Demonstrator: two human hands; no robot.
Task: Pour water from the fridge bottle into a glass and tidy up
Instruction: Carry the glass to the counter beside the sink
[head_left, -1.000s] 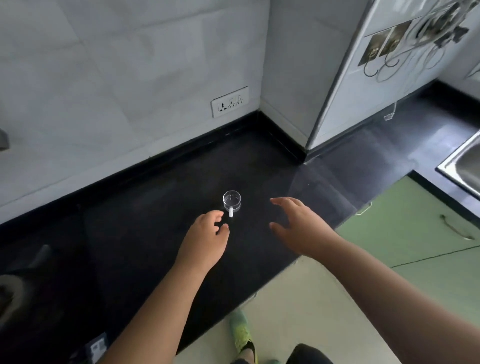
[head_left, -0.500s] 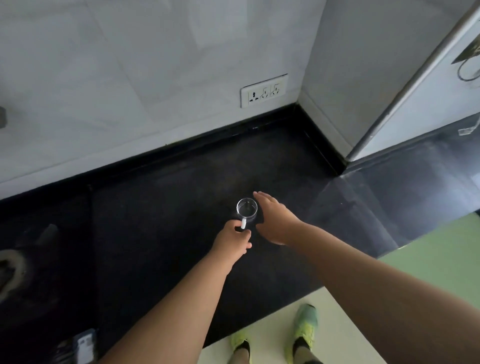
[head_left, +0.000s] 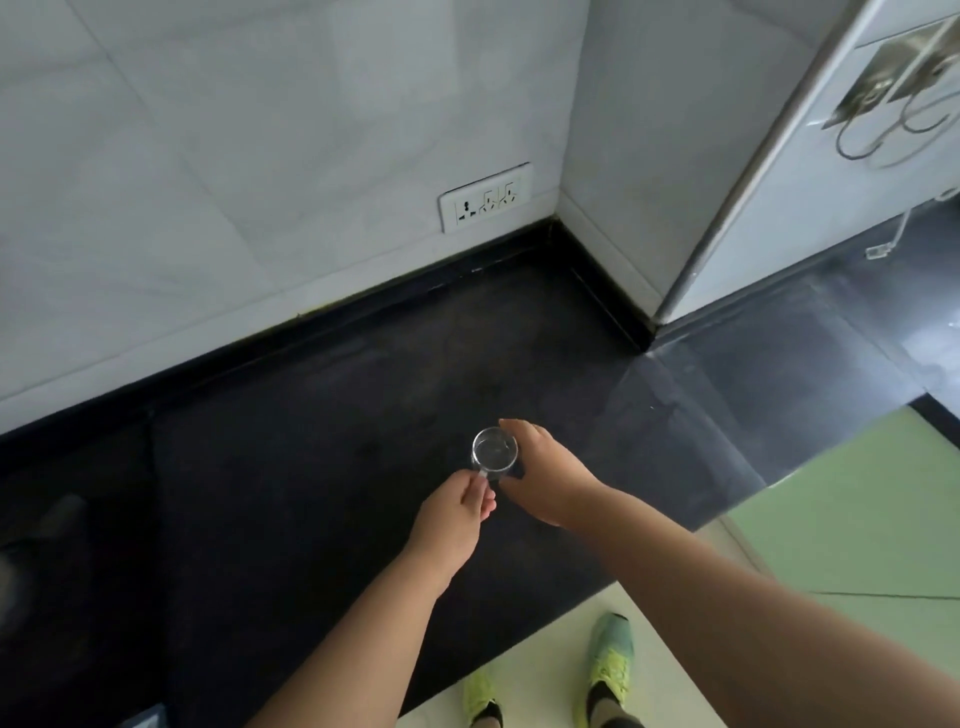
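Note:
A small clear glass cup (head_left: 494, 451) with a handle stands upright on the black counter (head_left: 322, 447). My left hand (head_left: 457, 514) pinches the cup's handle at its near side. My right hand (head_left: 545, 475) is cupped round the right side of the glass, fingers curled along its wall. The fridge bottle is not in view.
A white socket plate (head_left: 485, 196) sits on the tiled wall behind. A white panel with a metal edge (head_left: 727, 208) rises at the right, with wire hooks (head_left: 893, 119) on it. Green cabinet fronts (head_left: 857, 519) lie below the counter's edge. My shoes (head_left: 610, 654) stand on the floor.
Both hands came forward to the glass: the left one closed on its handle and the right one wrapped round its side. The view moved closer.

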